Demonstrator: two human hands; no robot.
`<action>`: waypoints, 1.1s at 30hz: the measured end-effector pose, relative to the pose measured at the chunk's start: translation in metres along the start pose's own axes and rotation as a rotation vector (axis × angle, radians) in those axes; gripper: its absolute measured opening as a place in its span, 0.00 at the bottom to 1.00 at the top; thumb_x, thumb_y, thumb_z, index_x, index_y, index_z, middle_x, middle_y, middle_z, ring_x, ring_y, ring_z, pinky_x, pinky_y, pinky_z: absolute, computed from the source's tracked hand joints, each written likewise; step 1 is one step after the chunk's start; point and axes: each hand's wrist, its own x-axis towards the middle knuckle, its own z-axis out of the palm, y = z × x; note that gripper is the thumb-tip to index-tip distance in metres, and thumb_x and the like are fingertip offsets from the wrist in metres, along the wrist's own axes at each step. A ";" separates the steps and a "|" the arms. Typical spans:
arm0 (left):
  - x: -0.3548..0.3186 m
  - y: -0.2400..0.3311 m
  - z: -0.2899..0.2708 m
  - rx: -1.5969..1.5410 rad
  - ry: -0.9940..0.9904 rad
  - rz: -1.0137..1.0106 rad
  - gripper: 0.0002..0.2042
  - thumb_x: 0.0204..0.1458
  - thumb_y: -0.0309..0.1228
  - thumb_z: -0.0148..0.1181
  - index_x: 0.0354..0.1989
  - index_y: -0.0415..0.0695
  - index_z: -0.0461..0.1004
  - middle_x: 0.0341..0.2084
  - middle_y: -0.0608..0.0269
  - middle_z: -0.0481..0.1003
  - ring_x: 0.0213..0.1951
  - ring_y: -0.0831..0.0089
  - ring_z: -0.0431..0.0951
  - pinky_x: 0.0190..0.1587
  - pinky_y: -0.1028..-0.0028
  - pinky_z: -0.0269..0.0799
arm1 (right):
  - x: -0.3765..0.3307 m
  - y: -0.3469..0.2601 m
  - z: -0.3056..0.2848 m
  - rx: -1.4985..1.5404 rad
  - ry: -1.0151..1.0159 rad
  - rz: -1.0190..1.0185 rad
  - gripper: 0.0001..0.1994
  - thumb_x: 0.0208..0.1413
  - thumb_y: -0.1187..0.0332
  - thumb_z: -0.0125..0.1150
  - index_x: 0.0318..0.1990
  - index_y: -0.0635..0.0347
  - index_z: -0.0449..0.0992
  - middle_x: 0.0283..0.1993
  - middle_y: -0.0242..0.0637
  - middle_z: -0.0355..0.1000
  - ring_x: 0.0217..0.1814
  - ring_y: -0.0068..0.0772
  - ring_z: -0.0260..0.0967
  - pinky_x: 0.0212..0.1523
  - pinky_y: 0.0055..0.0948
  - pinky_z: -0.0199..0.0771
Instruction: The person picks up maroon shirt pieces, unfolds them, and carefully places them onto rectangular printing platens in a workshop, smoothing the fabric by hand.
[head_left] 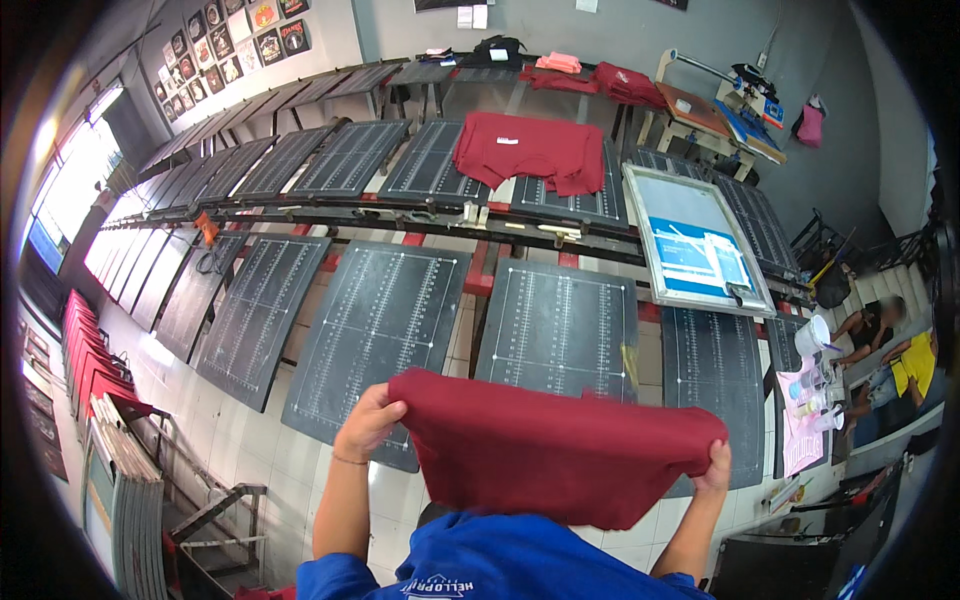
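blue shirt [540, 555]: white lettering [440, 584] | pink sheet [793, 466]: large lettering [803, 447] | dark board [350, 300]: white scale marks [401, 300]

cloth [560, 450] before boards [560, 320], w/ frame [680, 205] behind cloth, to r.

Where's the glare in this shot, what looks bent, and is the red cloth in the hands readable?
Head view: the window at far left is blown out, nearby boards washed pale; head view: black corners, straight edges curving toward the rim; head view: the red cloth reads clearly in outline, with little fine texture.
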 end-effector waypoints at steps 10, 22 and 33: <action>-0.022 0.129 -0.080 0.045 0.169 0.386 0.20 0.54 0.38 0.64 0.41 0.29 0.75 0.37 0.52 0.79 0.40 0.67 0.79 0.47 0.70 0.73 | 0.018 -0.025 0.165 -0.351 -0.116 -0.213 0.32 0.43 0.54 0.72 0.50 0.66 0.69 0.44 0.41 0.74 0.46 0.37 0.74 0.49 0.35 0.72; -0.024 0.226 -0.335 0.314 0.459 0.254 0.16 0.55 0.36 0.62 0.38 0.30 0.76 0.32 0.58 0.79 0.34 0.75 0.76 0.42 0.76 0.71 | 0.028 0.141 0.424 -0.426 0.057 -0.048 0.21 0.49 0.55 0.70 0.38 0.68 0.78 0.38 0.39 0.77 0.38 0.29 0.74 0.44 0.30 0.72; 0.071 0.330 -0.448 0.377 0.505 0.287 0.17 0.55 0.40 0.61 0.32 0.33 0.75 0.27 0.63 0.76 0.31 0.78 0.74 0.38 0.79 0.69 | 0.118 0.144 0.565 -0.345 -0.038 -0.159 0.22 0.54 0.57 0.64 0.44 0.70 0.72 0.39 0.42 0.75 0.39 0.34 0.75 0.44 0.32 0.75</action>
